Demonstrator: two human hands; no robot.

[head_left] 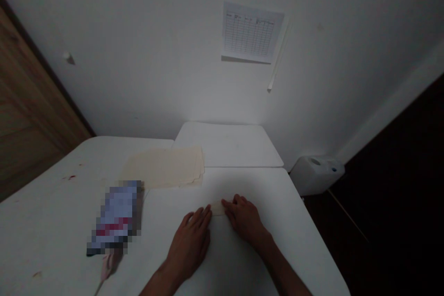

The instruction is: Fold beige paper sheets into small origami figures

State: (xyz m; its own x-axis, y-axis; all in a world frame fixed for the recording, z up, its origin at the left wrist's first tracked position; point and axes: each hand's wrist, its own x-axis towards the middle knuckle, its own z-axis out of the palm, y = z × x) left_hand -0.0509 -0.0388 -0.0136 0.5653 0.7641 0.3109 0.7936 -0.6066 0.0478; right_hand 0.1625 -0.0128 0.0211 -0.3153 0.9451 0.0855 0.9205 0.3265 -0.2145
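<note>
A small beige strip, apparently folded cloth or paper, lies flat on the white table between my two hands. My left hand rests palm down, with its fingers stretched out and their tips at the strip's left end. At the right end, my right hand has its index finger on the strip and its other fingers curled in; the thumb is partly hidden. Thin beige sheets of similar colour lie in a loose stack behind and left of my hands.
To the left lies a blurred-out item with a pink piece and cord below it. A white board-like surface adjoins the table against the wall. A printed sheet hangs there. A white box stands beyond the table's right edge.
</note>
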